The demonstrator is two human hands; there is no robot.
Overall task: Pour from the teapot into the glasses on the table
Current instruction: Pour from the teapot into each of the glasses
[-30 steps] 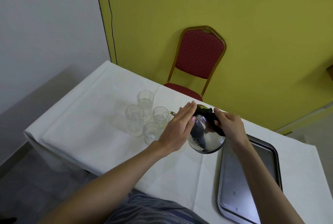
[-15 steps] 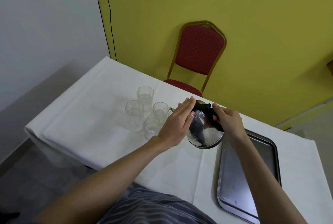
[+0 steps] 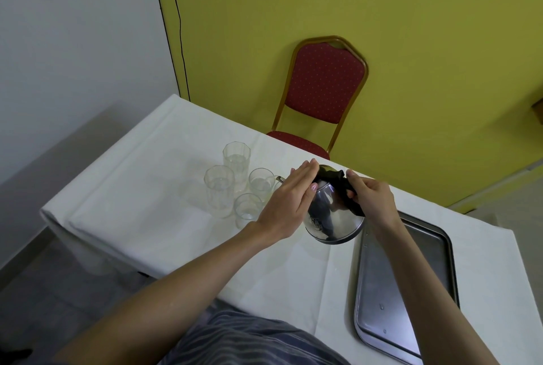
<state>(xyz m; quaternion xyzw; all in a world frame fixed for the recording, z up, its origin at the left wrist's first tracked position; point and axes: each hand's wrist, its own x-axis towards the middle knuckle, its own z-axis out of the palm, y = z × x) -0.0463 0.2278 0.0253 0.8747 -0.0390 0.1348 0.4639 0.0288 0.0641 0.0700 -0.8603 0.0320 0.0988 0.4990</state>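
A shiny steel teapot (image 3: pixel 333 217) with a black handle is tilted to the left above the white tablecloth. My right hand (image 3: pixel 371 198) grips its black handle. My left hand (image 3: pixel 289 201) lies flat, fingers extended, against the pot's lid and left side. The spout tip (image 3: pixel 279 179) pokes out past my left fingers, at the rim of a short glass (image 3: pixel 261 184). Another short glass (image 3: pixel 248 209) stands in front of it. Two tall glasses (image 3: pixel 220 189) (image 3: pixel 236 163) stand to the left and behind. All hold some clear liquid.
An empty metal tray (image 3: pixel 411 285) lies on the table to the right, close under my right forearm. A red chair with a gold frame (image 3: pixel 323 94) stands behind the table against the yellow wall. The table's left edge (image 3: pixel 58 217) drops to the grey floor.
The view has shifted slightly; the teapot stays tilted toward the short glass with both hands in the same grip.
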